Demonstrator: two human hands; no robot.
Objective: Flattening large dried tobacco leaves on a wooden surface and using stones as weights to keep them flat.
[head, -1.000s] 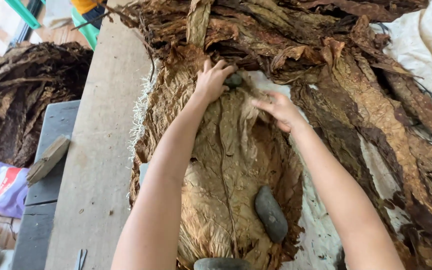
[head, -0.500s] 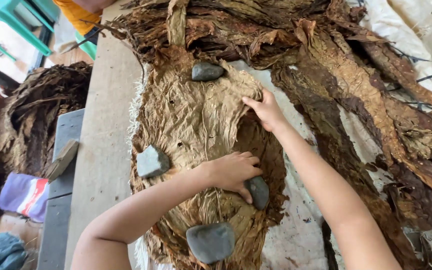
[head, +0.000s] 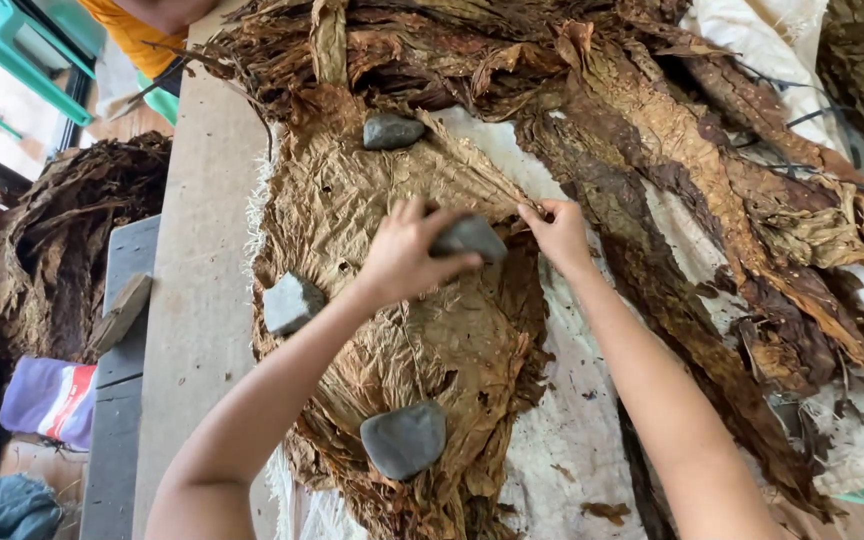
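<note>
A flat stack of dried brown leaves (head: 402, 260) lies spread on a white cloth (head: 572, 420). My left hand (head: 404, 252) grips a grey stone (head: 470, 236) just above the stack's right side. My right hand (head: 557, 232) pinches the right edge of the top leaf beside that stone. Three more grey stones rest on the stack: one at the far end (head: 392, 130), one at the left edge (head: 292, 302), one near me (head: 404, 438).
A big heap of darker dried leaves (head: 712, 130) runs across the back and down the right. The wooden table (head: 202, 250) shows at left. A second leaf pile (head: 52, 240) sits beyond its left edge, above folded cloth (head: 50, 398). A person in orange (head: 142, 30) stands far left.
My left hand picked the stone up from lower on the stack and carried it toward the far right part. My right hand stayed at the leaf's edge.
</note>
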